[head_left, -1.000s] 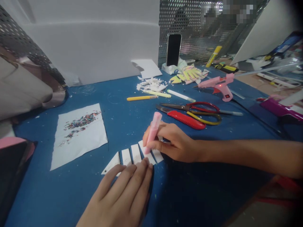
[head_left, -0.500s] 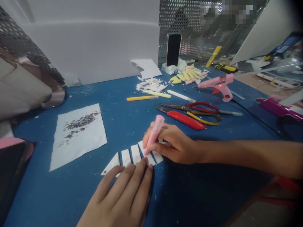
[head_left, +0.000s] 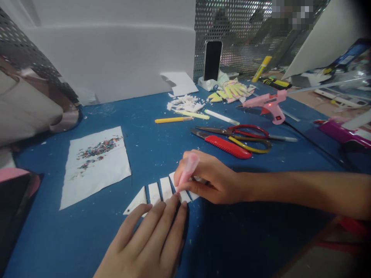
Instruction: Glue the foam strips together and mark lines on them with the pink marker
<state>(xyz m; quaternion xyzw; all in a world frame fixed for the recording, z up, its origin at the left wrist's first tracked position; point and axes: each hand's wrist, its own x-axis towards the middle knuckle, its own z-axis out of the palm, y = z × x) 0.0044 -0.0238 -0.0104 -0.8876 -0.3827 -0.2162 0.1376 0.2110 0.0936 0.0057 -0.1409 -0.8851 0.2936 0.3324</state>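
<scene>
My right hand [head_left: 213,175] grips a thick pink pen [head_left: 189,170], upright with a slight tilt, its lower end down at the white foam pieces. These white foam pieces [head_left: 154,194] lie side by side in a fish-like shape, narrow gaps between them, with a pointed piece at the left bearing a dark dot. Tiny shiny bits sit on several of them. My left hand [head_left: 153,235] lies flat with fingers stretched, fingertips on the near edges of the pieces. To the left, colourful small gems [head_left: 98,150] are scattered on a white paper sheet [head_left: 111,172].
Beyond my right hand lie a red utility knife [head_left: 228,146], scissors [head_left: 252,132] and a pink glue gun [head_left: 269,104] with its light on. Pens [head_left: 173,120], white foam scraps [head_left: 185,103] and a propped phone [head_left: 213,61] are farther back. A dark tablet-like object [head_left: 16,208] is at left.
My right hand has shifted down slightly, and the pink pen's top has dropped and leans more toward me. My left hand and the foam pieces have stayed in place.
</scene>
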